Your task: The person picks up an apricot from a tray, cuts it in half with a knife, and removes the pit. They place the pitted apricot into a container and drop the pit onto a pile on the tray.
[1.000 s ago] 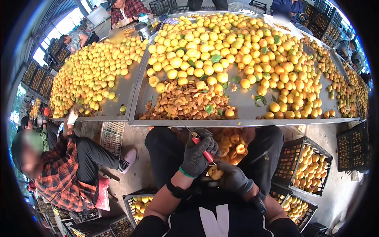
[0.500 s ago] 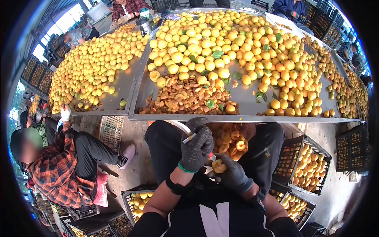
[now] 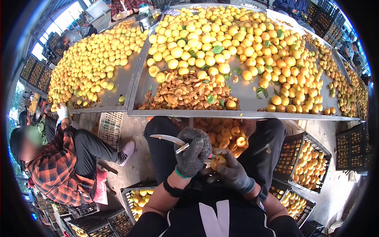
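My left hand (image 3: pixel 193 152), in a dark grey knit glove with a green cuff, is closed around a curved knife (image 3: pixel 167 138). Its blade and metal collar stick out to the left, and the handle is mostly hidden in the fist. A small red piece (image 3: pixel 209 157) shows at the other side of the fist, right at the fruit. My right hand (image 3: pixel 235 172), also gloved, grips a yellow apricot (image 3: pixel 218 162) between thumb and fingers. Both hands are close together over my lap. Below and beyond them, between my knees, lie opened apricot halves (image 3: pixel 227 138).
A metal table (image 3: pixel 237 114) in front bears heaped whole apricots (image 3: pixel 189 37), leaves and a pile of discarded brownish pieces (image 3: pixel 189 93). Crates of apricots (image 3: pixel 310 168) stand at my right, another crate (image 3: pixel 140 201) at my left. A person in plaid (image 3: pixel 59 170) sits left.
My left hand has turned and lowered slightly, so the knife blade now points left and shows more fully. My right hand still holds the apricot, its fingers shifted a little around it.
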Available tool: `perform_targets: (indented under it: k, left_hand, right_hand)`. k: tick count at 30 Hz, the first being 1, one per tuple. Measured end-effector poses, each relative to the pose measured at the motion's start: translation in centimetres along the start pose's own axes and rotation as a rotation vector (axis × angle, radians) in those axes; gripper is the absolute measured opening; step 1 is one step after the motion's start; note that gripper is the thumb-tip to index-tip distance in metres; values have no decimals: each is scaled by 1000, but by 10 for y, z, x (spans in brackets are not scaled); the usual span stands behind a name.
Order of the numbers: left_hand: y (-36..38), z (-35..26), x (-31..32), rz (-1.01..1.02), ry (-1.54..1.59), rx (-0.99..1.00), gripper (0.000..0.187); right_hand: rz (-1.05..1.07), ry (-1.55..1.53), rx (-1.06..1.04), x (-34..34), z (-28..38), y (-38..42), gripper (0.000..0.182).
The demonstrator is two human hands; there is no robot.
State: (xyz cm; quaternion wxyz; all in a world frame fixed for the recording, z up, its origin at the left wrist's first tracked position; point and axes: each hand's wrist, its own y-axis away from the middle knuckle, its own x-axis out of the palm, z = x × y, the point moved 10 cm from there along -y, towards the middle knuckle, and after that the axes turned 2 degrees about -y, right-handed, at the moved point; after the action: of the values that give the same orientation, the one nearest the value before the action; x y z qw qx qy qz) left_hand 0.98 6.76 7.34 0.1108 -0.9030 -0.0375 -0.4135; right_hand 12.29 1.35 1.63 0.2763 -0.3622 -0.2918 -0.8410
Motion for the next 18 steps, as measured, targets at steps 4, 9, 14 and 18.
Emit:
perform_targets:
  k: [4, 9, 14, 18]
  left_hand:
    - [2, -1, 3, -7, 43, -16, 11]
    - [3, 2, 5, -32, 73, -89, 5]
    - [0, 13, -6, -97, 214, -205, 5]
    - [-3, 21, -8, -104, 259, -294, 6]
  right_hand:
    - [63, 288, -60, 2, 1, 1, 51]
    - [27, 360, -151, 10, 7, 2, 51]
    - [120, 672, -267, 19, 15, 3, 54]
    - [159, 609, -280, 27, 17, 6, 56]
